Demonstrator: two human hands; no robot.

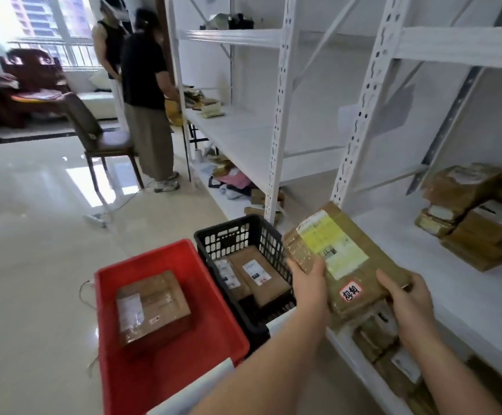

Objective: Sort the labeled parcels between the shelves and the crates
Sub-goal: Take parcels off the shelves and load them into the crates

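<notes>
Both hands are holding one flat brown parcel over the shelf's front edge: left hand gripping its left edge, right hand curling round its near right corner; fingers partly hiding behind it. Label text is blurring. Red crate is holding one box; black crate two parcels. Lower-shelf parcels are lying half hidden.

Bare shelf board open between white upright and parcel stack at its right edge; red crate holds one box, black crate floor mostly covered by two parcels.
</notes>
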